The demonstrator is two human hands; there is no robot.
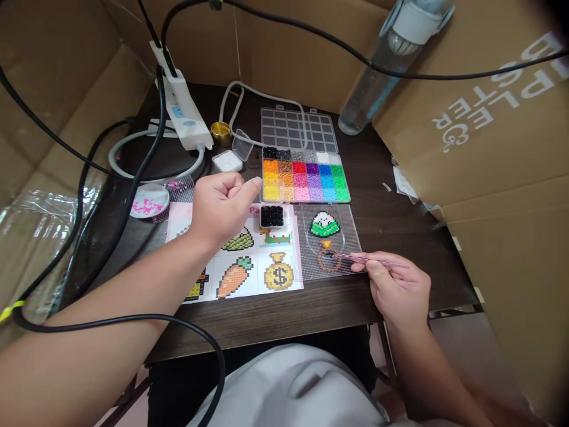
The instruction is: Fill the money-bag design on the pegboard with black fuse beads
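My right hand is closed around thin pink tweezers. The tips point at an orange bead outline with a yellow top on the clear pegboard. A few dark beads lie inside that outline, near the tips. Above it on the board sits a finished-looking white and green bead figure edged in black. My left hand is closed, thumb and curled fingers at the left edge of the raised clear lid of a small box of black beads. Its fingertips are partly hidden.
A sorted bead case stands open behind the pattern sheet. To the left are a dish of pink beads, a white bead box and a power strip. Black cables cross my left forearm. A bottle stands back right.
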